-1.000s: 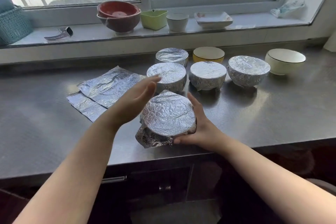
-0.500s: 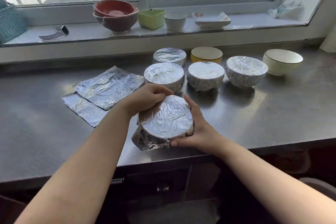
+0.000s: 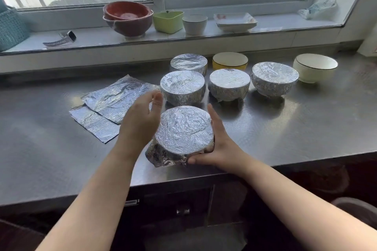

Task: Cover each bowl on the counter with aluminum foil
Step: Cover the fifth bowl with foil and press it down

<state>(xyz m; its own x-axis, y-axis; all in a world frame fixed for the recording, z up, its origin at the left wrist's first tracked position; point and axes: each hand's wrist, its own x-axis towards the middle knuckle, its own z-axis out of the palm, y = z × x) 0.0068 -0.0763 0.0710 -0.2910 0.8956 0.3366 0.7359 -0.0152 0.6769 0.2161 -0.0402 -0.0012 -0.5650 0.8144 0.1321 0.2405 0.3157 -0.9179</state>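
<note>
The nearest foil-covered bowl sits close to the steel counter's front edge, with loose foil bunched at its lower left. My right hand cups its right side, thumb curled round the front. My left hand hovers at its left with relaxed fingers, holding nothing. Behind stand several covered bowls. A yellow bowl and a cream bowl have no foil. Two flat foil sheets lie to the left.
On the windowsill stand stacked red bowls, a green container, a white cup and plates. A teal basket and a watch lie at the sill's left. Dark cabinets run below the counter edge.
My left hand pressed down on the bowl's top left rim half a second ago and has now lifted off, fingers relaxed. My right hand stays on the bowl.
</note>
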